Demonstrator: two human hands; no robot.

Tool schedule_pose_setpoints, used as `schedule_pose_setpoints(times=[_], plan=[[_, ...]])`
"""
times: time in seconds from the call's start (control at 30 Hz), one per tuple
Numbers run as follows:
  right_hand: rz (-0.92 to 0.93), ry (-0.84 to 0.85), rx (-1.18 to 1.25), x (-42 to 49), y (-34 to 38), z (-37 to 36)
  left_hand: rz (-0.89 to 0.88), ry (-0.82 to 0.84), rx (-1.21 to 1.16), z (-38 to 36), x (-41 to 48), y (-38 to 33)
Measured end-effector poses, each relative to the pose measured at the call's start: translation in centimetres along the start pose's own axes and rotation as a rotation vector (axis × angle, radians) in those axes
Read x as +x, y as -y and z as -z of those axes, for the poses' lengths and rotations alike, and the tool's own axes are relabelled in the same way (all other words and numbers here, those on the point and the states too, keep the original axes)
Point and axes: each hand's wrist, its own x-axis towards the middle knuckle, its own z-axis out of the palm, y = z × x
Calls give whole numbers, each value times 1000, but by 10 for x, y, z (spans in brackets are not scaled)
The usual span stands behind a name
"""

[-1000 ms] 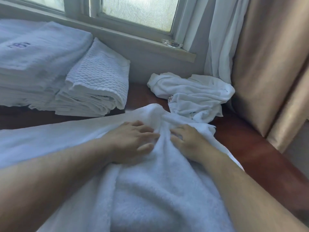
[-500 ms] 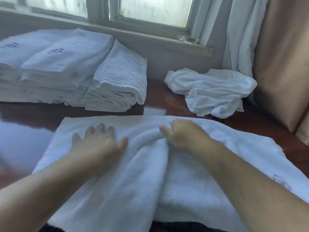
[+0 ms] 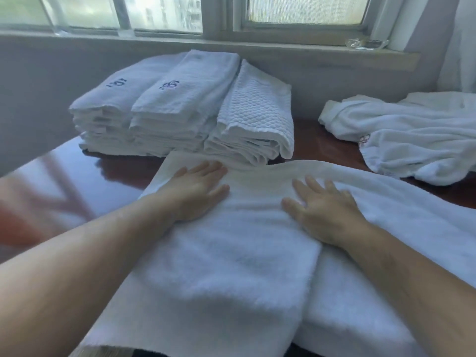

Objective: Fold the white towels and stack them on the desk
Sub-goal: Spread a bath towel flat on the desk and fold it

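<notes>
Fluffy white terry towel (image 3: 231, 274) lies under left hand (image 3: 195, 193) and right hand (image 3: 324, 215), both pressing flat, fingers straight.

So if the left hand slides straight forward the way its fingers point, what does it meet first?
Probably the folded waffle-weave towel just beyond the flat towel's far edge; the left hand points up and right toward it, though depth is unclear.

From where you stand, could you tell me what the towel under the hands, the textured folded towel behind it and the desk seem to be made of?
The towel under the hands: looks like thick white terry cloth, with a fuzzy looped pile. The textured folded towel: white woven fabric, probably cotton, with a raised waffle-like pattern. The desk: reddish-brown, likely lacquered wood or veneer; its glossy top mirrors the window.
</notes>
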Motion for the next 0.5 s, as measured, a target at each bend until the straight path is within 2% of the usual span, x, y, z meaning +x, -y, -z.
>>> schedule_pose_setpoints(times=[0.1,0.17,0.23,0.27,0.33,0.37,0.4,0.5], plan=[[97,-10,75,7,9,5,40,-94,91,8,-1,-8],[134,-23,355,6,11,14,64,-206,4,10,-6,-29],[83,-107,595,-5,5,23,-38,-222,-167,8,-11,-60],[16,-208,565,-14,-5,26,-135,-191,-184,4,-12,-77],[-185,-417,336,-36,-39,30,-303,-135,-141,-5,-8,-111],[-296,-450,235,-51,-61,31,-343,-107,-123,-10,-5,-128],[-418,-417,163,-65,-83,32,-360,-74,-112,-16,-2,-146],[-755,-113,124,-97,-140,28,-369,59,-64,-29,9,-196]])
